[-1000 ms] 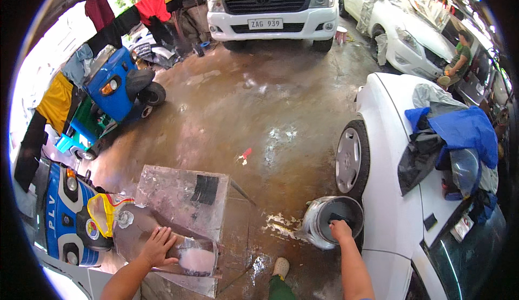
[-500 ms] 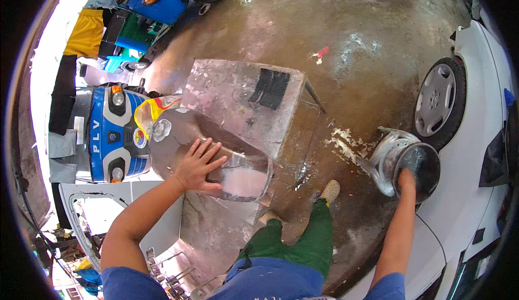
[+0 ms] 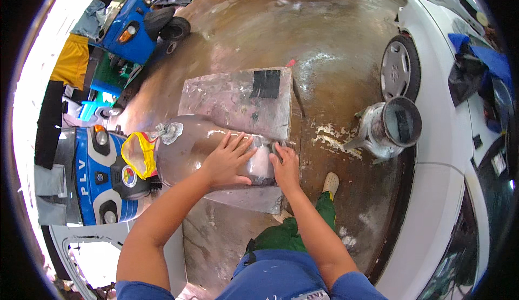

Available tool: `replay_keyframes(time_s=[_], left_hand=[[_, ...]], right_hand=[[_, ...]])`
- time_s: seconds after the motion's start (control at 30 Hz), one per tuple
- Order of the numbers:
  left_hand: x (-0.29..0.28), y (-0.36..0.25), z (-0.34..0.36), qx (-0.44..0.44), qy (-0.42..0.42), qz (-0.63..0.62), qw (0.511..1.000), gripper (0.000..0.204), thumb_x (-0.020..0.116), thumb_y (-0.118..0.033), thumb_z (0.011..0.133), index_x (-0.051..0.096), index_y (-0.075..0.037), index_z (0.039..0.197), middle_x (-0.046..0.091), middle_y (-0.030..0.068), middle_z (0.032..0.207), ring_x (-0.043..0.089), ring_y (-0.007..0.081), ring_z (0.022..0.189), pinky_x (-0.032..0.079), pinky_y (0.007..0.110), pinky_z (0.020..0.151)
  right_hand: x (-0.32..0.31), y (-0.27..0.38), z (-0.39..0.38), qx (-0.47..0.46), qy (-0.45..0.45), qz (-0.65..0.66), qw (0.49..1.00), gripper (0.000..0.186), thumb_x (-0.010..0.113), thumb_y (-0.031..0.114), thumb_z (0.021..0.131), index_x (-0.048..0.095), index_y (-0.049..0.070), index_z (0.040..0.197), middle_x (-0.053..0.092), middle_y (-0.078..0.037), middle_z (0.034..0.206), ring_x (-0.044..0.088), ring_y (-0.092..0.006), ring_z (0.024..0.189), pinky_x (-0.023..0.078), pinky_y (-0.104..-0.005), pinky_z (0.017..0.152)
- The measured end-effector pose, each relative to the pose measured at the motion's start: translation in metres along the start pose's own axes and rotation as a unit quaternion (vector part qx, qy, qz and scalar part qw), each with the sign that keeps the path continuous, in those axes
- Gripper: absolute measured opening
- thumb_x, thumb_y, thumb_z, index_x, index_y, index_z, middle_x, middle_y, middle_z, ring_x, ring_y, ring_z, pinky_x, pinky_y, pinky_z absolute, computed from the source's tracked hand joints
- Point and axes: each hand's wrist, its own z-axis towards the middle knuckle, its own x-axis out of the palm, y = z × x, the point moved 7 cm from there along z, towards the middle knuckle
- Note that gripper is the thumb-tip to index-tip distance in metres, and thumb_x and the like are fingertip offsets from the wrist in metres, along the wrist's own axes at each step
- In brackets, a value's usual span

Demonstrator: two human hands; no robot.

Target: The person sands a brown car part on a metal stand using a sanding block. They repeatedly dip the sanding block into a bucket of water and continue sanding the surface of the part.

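Observation:
A large, rounded, glossy brown piece (image 3: 186, 151) lies across a worn bench (image 3: 227, 91), with a pale patch near its right end and a crumpled clear bit (image 3: 172, 132) at its upper left. Flat on top of it rests my left hand (image 3: 230, 162), fingers spread and holding nothing. My right hand (image 3: 286, 167) touches the right end beside the pale patch, fingers slightly bent and thumb apart. Nothing shows in that hand, though its palm side is hidden. A dark-mouthed round container (image 3: 401, 121) on a metal stand stands off to the right.
At the right is a white car (image 3: 440, 192) with its wheel (image 3: 400, 67) near the container. Blue three-wheelers (image 3: 89, 175) stand along the left, by a yellow-edged bag (image 3: 139, 154). A pale door panel (image 3: 178, 256) leans at lower left. The floor (image 3: 243, 24) looks wet.
My right hand has come out of the container and moved left onto the brown piece's right end. My left hand remains on the piece, now nearer the pale patch. The view has shifted.

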Motion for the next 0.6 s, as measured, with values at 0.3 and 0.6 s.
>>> replay_keyframes(time_s=[0.3, 0.6], left_hand=[[0.003, -0.005, -0.01, -0.015, -0.012, -0.011, 1.0, 0.116, 0.062, -0.086, 0.081, 0.046, -0.002, 0.159, 0.039, 0.0241, 0.168, 0.03, 0.0439, 0.159, 0.019, 0.063, 0.13], [0.009, 0.003, -0.021, -0.037, -0.002, -0.016, 0.999, 0.124, 0.062, -0.086, 0.081, 0.04, 0.008, 0.159, 0.039, 0.0253, 0.168, 0.03, 0.0398, 0.16, 0.02, 0.058, 0.131]], right_hand=[[0.029, 0.002, -0.039, -0.05, -0.12, -0.015, 0.991, 0.039, 0.07, 0.019, 0.101, 0.071, 0.005, 0.137, 0.068, -0.02, 0.127, 0.061, -0.0392, 0.121, 0.044, -0.0498, 0.108], [0.042, 0.033, -0.078, -0.051, -0.085, -0.021, 0.995, 0.042, 0.072, 0.025, 0.1, 0.071, 0.004, 0.137, 0.066, -0.023, 0.13, 0.059, -0.0407, 0.121, 0.045, -0.0495, 0.107]])
